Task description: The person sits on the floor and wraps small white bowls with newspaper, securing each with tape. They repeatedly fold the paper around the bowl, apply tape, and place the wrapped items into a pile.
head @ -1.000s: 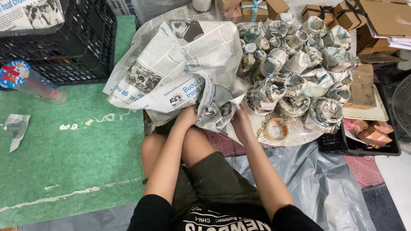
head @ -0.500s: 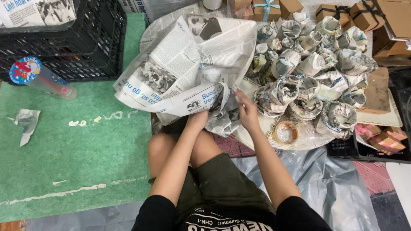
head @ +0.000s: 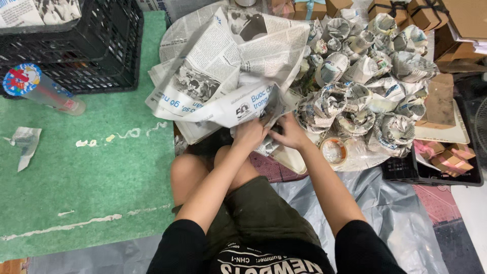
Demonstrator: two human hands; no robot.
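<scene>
Both hands gripping a newspaper sheet

Right now the left hand (head: 249, 134) and the right hand (head: 290, 133) sit side by side, nearly touching, above the person's bare knees. Each grip is clenched on the lower edge of a large crumpled newspaper sheet (head: 228, 66), which billows up and away from the grip, spreading mostly to the left of it and above it. Under the 2 hands, half hidden by the fingers, lies a small bundle wrapped in newsprint (head: 265, 147); what is inside cannot be told.

Just right of the grip stands a dense pile of newspaper-wrapped bundles (head: 365, 76), many with open, cup-like tops. A roll of clear tape (head: 333, 150) lies just right of the right hand, at the near edge of that pile, on clear plastic sheeting (head: 401, 223) that runs under the person's legs.

Well left of the grip, a green mat (head: 86, 182) covers the floor. On it lie a torn scrap of newspaper (head: 24, 144) and a clear tube with a colourful round end (head: 40, 90), beside a black plastic crate (head: 86, 45). Brown cardboard boxes (head: 456, 20) stand far up and right of the grip.
</scene>
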